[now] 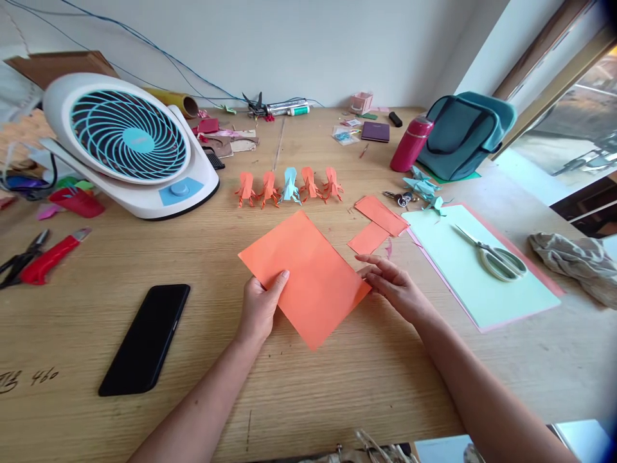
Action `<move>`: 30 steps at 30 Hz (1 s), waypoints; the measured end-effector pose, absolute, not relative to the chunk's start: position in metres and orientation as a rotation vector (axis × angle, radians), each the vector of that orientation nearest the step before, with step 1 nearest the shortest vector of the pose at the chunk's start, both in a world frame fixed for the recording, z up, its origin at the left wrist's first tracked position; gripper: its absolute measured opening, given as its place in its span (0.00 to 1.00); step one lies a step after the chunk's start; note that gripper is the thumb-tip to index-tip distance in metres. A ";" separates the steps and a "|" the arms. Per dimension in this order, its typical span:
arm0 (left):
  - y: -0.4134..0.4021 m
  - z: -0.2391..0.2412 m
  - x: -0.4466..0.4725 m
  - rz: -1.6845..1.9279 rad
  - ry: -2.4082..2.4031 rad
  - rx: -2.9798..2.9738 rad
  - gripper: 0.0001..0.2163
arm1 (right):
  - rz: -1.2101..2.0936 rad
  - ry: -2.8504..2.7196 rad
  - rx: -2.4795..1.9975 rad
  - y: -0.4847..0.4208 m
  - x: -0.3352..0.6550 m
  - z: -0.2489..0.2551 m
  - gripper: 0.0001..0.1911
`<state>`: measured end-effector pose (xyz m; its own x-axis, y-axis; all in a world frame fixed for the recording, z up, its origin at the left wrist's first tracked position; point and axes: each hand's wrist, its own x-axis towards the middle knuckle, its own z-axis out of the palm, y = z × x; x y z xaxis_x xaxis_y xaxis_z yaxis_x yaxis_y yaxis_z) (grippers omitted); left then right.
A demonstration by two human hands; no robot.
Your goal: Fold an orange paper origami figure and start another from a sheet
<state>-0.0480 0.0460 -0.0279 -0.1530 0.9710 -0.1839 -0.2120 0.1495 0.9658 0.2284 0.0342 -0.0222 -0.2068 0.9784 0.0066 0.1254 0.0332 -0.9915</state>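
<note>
A square sheet of orange paper is held tilted above the table, one corner toward me. My left hand grips its left edge, thumb on top and fingers hidden underneath. At the right corner, my right hand pinches the edge, its index finger stretched out past the paper and some fingertips hidden behind it. Just beyond the sheet stands a row of several folded paper figures: orange ones with a light blue one in the middle. Two orange paper strips lie overlapping near my right hand.
White scissors rest on pale green sheets at right. A pink bottle, teal bag and keys sit behind. On the left are a fan, a black phone and a red-handled cutter.
</note>
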 end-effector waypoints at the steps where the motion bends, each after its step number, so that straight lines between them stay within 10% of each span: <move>1: 0.046 -0.027 -0.048 1.298 1.248 0.832 0.19 | 1.246 -1.516 -1.141 0.034 0.228 -0.024 0.18; 30: 0.036 -0.016 -0.030 1.011 1.047 0.941 0.37 | 0.402 -1.948 -0.888 0.011 0.222 0.007 0.10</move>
